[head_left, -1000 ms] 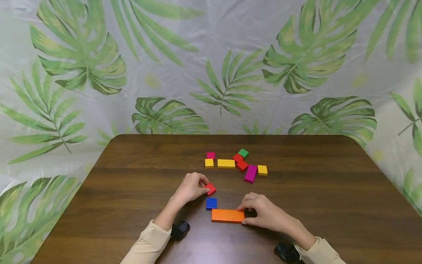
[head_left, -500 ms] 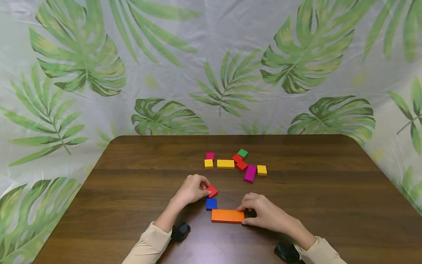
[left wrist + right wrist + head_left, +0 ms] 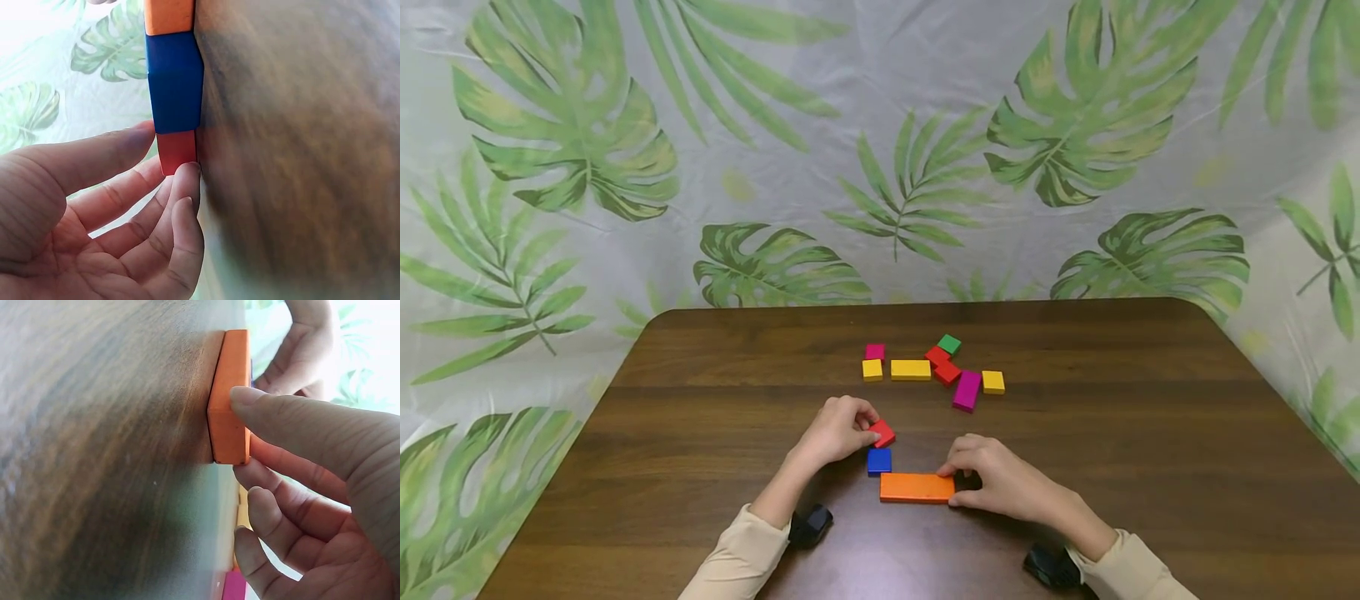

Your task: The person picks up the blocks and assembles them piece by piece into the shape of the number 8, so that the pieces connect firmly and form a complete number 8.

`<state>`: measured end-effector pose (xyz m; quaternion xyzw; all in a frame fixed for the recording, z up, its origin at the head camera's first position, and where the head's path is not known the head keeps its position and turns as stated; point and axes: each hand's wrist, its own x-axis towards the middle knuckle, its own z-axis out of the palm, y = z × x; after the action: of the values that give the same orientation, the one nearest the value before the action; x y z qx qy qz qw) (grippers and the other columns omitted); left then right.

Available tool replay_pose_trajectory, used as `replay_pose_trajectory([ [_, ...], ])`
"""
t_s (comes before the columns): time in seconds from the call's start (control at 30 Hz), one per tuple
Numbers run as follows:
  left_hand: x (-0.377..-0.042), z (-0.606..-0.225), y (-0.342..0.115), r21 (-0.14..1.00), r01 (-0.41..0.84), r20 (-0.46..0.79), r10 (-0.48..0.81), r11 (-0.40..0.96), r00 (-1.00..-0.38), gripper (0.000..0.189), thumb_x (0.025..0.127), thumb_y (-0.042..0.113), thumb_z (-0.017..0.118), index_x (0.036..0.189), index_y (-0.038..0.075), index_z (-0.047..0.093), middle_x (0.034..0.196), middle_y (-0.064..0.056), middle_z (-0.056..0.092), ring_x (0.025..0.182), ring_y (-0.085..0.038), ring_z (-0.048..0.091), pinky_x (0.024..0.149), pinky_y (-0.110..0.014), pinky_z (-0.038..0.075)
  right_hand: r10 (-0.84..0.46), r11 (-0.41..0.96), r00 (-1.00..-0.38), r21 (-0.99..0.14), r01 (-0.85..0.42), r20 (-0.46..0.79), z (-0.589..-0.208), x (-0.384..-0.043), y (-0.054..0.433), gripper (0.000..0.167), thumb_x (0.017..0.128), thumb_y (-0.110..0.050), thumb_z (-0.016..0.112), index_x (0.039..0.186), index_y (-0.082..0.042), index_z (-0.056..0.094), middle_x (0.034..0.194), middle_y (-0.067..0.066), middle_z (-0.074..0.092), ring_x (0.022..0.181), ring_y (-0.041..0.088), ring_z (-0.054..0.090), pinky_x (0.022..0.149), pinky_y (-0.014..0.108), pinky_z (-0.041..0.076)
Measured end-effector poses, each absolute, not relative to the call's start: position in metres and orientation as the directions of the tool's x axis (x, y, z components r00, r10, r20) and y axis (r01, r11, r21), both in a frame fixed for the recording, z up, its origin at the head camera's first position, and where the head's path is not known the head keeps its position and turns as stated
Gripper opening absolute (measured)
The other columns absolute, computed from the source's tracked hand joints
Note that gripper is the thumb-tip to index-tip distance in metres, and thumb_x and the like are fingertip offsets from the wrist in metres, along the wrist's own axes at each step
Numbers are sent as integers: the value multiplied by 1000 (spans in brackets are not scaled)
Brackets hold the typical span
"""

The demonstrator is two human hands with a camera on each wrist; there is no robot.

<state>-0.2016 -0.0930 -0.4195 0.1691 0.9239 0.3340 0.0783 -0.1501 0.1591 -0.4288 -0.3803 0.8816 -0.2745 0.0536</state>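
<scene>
My left hand (image 3: 838,429) pinches a small red block (image 3: 883,432) between thumb and fingers, low on the table. Just in front of it lies a square blue block (image 3: 879,462), its near edge by the left end of a long orange block (image 3: 916,488). The thumb and fingers of my right hand (image 3: 988,475) grip the orange block's right end. Seen from the left wrist, the red block (image 3: 177,152) is partly hidden behind the blue block (image 3: 175,87). The right wrist view has the thumb against the side of the orange block (image 3: 230,419).
Farther back on the brown wooden table (image 3: 737,358) lie a yellow bar (image 3: 911,370), a purple block (image 3: 967,391), a green block (image 3: 950,344), a pink block (image 3: 875,352), small yellow blocks (image 3: 993,382) and red pieces (image 3: 947,372). A leaf-print cloth (image 3: 760,167) hangs behind.
My left hand has shifted the red block slightly right and toward me, up to the blue block. My right hand keeps its grip on the orange block. The head view has tilted a little.
</scene>
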Motion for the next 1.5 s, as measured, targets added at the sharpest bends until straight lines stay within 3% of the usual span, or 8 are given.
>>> replay_pose_trajectory([
  [1.17, -200, -420, -96, 659, 294, -19, 407, 692, -913, 14, 79, 7, 71, 90, -1, 68, 72, -6, 62, 64, -11, 50, 58, -19, 43, -695, 574, -713, -529, -625, 88, -428, -150, 159, 23, 78, -21, 76, 99, -14, 72, 89, -7, 61, 80, 2, 49, 69, 17, 47],
  [1.37, -191, -414, -103, 607, 339, 29, 406, 719, -913, 20, 78, 9, 73, 95, 0, 67, 82, -8, 61, 69, -12, 53, 62, -20, 44, -695, 569, -712, -526, -631, 103, -427, -149, 159, 23, 77, -20, 76, 99, -13, 72, 89, -6, 61, 79, 2, 49, 68, 17, 47],
  [1.5, -176, -408, -106, 576, 380, 75, 416, 724, -906, 19, 75, 10, 76, 91, 3, 67, 78, -5, 57, 67, -11, 51, 59, -18, 41, -699, 566, -707, -523, -637, 104, -427, -150, 160, 23, 78, -21, 76, 99, -13, 71, 88, -7, 61, 79, 2, 49, 69, 17, 46],
])
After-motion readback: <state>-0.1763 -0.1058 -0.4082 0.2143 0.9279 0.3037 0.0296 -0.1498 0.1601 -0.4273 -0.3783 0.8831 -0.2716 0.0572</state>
